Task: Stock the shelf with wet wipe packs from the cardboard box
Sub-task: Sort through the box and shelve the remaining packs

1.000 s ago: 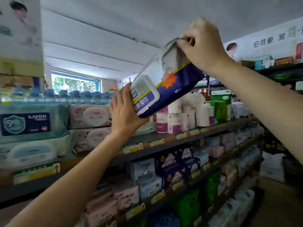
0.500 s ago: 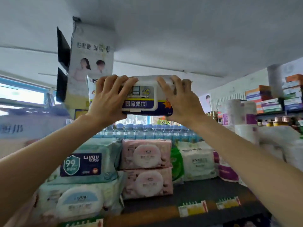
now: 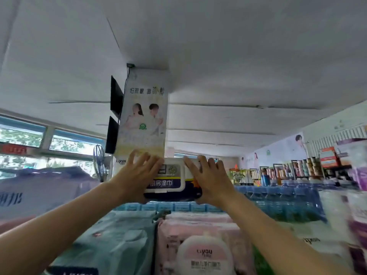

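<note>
Left hand (image 3: 137,173) flat against the left end of the wet wipe pack (image 3: 172,180), fingers spread and fairly straight, pressing rather than curling round. Right hand (image 3: 208,178) mirroring it on the right end, fingers splayed over the top corner, palm against the side. Pack held level between the two palms, white flip lid and dark blue label facing the camera, up above the stacked packs on the top of the shelf. Directly below: a teal pack (image 3: 111,241) on the left, a pink pack (image 3: 200,245) with a round white lid beside it, touching. Rows of blue bottled water (image 3: 278,199) behind. Hanging poster (image 3: 144,116) just above and behind the hands; small fan (image 3: 99,161) off to the left.
</note>
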